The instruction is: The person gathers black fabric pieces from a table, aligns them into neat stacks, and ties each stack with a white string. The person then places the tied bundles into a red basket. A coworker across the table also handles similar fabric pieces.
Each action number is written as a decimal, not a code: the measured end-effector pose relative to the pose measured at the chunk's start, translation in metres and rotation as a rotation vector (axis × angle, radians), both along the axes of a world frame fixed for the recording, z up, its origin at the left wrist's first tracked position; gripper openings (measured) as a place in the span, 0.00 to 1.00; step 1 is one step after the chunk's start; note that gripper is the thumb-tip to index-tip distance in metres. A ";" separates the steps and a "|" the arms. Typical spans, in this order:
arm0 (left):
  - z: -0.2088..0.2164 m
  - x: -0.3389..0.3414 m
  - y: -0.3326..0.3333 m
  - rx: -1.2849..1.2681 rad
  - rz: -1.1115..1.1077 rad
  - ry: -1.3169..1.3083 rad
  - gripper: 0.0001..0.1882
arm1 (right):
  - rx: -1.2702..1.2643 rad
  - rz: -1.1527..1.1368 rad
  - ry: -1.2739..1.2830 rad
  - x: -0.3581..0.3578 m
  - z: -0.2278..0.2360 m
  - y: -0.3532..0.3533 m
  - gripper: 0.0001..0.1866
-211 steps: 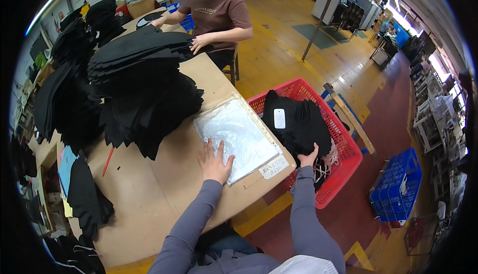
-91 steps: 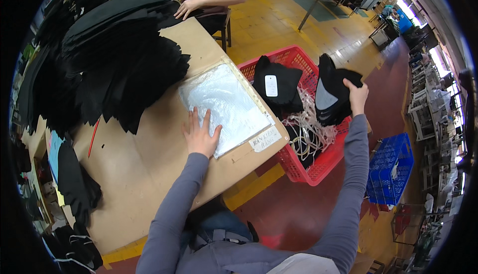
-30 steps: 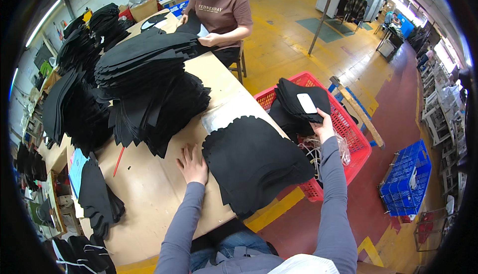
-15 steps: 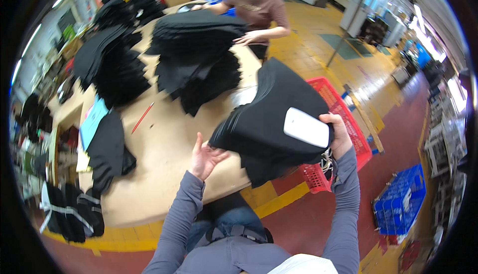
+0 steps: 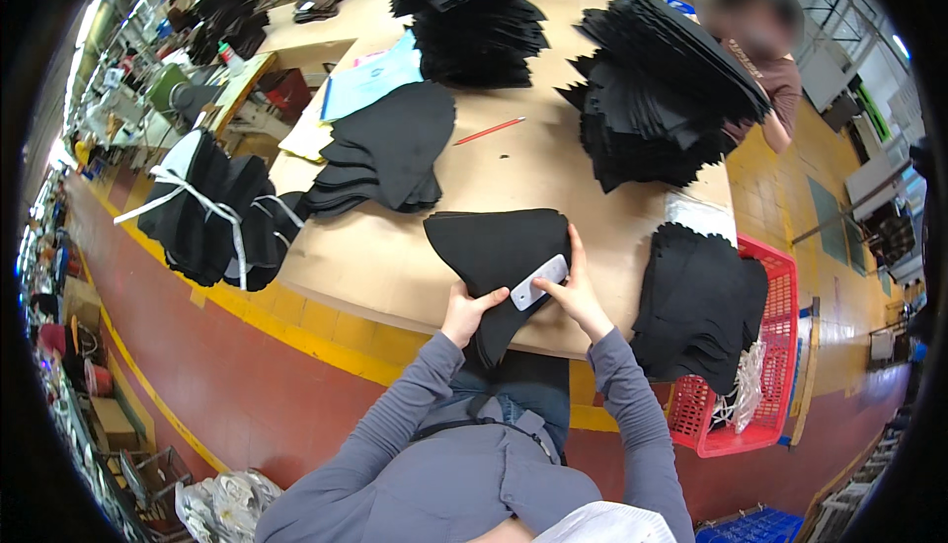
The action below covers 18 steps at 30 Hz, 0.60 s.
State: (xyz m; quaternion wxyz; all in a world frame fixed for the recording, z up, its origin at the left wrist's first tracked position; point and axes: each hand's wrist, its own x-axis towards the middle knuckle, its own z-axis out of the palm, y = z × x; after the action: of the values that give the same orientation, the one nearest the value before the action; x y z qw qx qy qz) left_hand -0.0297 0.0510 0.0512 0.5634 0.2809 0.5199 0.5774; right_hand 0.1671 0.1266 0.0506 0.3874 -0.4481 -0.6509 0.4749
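Close in front of me, at the near table edge, both hands hold a stack of black cut fabric pieces [image 5: 492,239], wide at the far end and narrowing toward me. A white rounded card [image 5: 539,282] lies on top of it. My left hand [image 5: 468,314] grips the narrow side, thumb on top. Along the right edge is my right hand [image 5: 581,291], its fingers round the stack and its thumb pressing on the card. Their undersides are hidden.
A black fabric stack [image 5: 696,296] lies at the table's right corner, partly over a red basket [image 5: 780,346]. Taller piles [image 5: 474,30] [image 5: 662,89], a red pencil [image 5: 490,130] and a fanned stack [image 5: 385,148] are on the table [image 5: 533,168]. A co-worker [image 5: 775,79] stands far right; tied bundles [image 5: 212,212] are left.
My view has swung left. The right hand has brought its fabric from the right to in front of me. My left hand was open and now grips it. Another stack shows by the basket.
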 end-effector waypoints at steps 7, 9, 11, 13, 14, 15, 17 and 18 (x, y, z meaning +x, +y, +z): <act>0.005 -0.009 -0.008 0.179 0.057 -0.018 0.23 | -0.421 -0.138 0.249 0.001 -0.014 -0.005 0.31; 0.008 -0.006 -0.009 0.238 0.133 -0.056 0.23 | -0.393 -0.157 0.207 0.012 -0.013 -0.003 0.29; 0.008 -0.005 -0.008 0.286 0.208 -0.081 0.24 | -0.412 -0.215 0.228 0.027 -0.007 0.000 0.34; 0.011 -0.006 -0.009 0.284 0.240 -0.133 0.26 | 0.017 -0.518 -0.614 0.030 0.000 -0.013 0.40; 0.014 -0.008 -0.009 0.286 0.251 -0.154 0.27 | 0.239 -0.651 -1.034 0.032 0.007 -0.020 0.43; 0.008 -0.008 -0.008 0.241 0.225 -0.333 0.30 | 0.359 -0.656 -0.924 0.039 0.001 -0.021 0.50; 0.007 -0.005 -0.011 0.188 0.150 -0.477 0.28 | 0.231 -0.374 -0.383 0.041 -0.025 -0.036 0.47; 0.013 0.000 -0.017 0.156 0.133 -0.542 0.27 | -0.139 -0.198 -0.024 0.024 -0.008 -0.050 0.43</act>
State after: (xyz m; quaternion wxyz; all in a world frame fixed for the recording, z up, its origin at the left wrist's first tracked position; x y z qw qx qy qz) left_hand -0.0294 0.0335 0.0644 0.6194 0.1240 0.3218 0.7053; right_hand 0.1916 0.0766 0.0430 0.3924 -0.5416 -0.5737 0.4728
